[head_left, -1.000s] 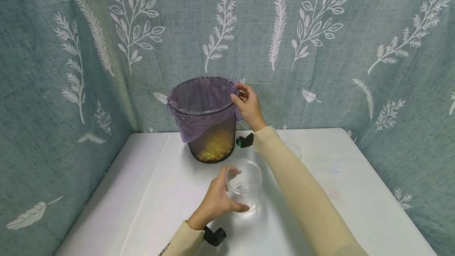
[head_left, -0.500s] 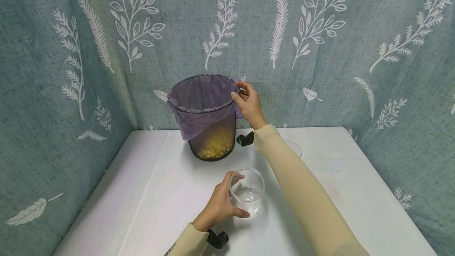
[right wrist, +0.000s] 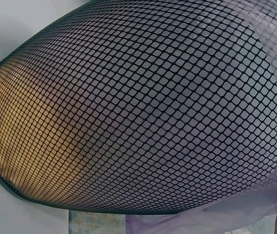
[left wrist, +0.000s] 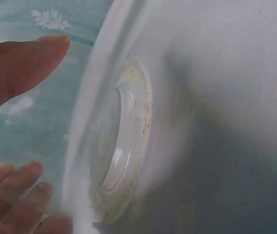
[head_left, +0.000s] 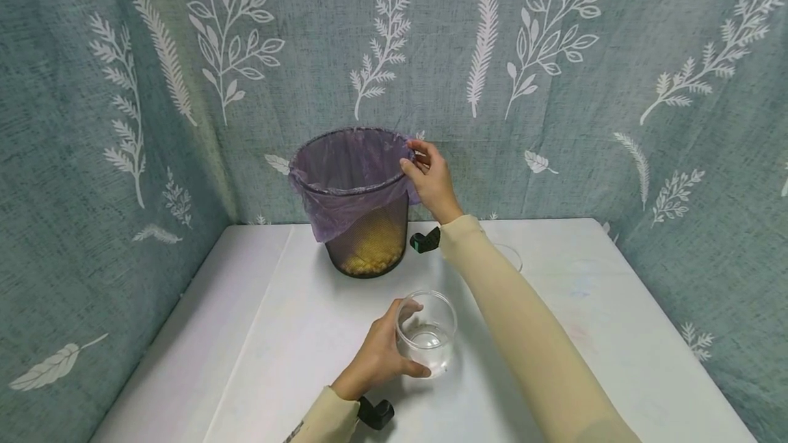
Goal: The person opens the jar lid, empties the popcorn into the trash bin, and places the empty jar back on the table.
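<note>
My left hand [head_left: 378, 351] holds a clear round plastic tub [head_left: 438, 344] over the white table, thumb on the near side and fingers on the far side. Its mouth faces up toward me. Crumbs cling around the tub's base [left wrist: 141, 122] in the left wrist view. Farther back stands a black mesh wastebasket [right wrist: 177, 107], lined with a purple plastic bag [head_left: 335, 214] folded over the rim. Through the mesh, small yellow pieces [head_left: 372, 248] show at the bottom; their kind is unclear. My right hand [head_left: 434, 180] grips the basket's rim and bag at the right side.
A clear round lid [head_left: 511, 257] lies on the white table [head_left: 295, 361], partly behind the right sleeve. Black camera mounts [head_left: 377, 413] sit at both wrists. Patterned green fabric [head_left: 320, 33] surrounds the table at the back and sides.
My left hand has brought the tub slightly down and toward me, and its mouth has turned more upward. The right hand stays at the basket's rim.
</note>
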Demonstrator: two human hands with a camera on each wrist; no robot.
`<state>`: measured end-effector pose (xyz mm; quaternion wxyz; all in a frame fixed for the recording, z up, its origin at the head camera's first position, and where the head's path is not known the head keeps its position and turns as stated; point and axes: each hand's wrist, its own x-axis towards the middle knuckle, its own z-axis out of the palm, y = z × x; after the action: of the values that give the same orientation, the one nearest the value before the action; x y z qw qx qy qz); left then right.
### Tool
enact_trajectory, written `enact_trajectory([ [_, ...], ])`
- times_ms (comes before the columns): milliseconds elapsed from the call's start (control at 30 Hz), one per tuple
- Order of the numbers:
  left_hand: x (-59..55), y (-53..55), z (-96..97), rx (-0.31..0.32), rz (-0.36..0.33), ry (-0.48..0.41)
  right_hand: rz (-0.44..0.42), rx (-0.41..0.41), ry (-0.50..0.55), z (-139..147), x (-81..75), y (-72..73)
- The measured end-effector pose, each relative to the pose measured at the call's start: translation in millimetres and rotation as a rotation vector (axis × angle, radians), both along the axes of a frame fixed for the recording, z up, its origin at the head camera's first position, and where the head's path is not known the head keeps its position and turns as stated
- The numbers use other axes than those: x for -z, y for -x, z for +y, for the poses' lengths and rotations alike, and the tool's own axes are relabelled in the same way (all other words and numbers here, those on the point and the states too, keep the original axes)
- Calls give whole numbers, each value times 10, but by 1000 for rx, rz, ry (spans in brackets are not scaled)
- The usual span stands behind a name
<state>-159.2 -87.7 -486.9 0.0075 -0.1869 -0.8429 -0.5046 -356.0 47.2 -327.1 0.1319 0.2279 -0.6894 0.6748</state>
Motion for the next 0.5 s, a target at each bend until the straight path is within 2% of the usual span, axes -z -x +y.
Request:
enact_trajectory([
  [167,-4,7,-16,10,13,17,8,-6,-12,-2,-25,-26],
  [500,6,15,-38,10,-13,42,3,-26,-64,-14,-18,-44],
])
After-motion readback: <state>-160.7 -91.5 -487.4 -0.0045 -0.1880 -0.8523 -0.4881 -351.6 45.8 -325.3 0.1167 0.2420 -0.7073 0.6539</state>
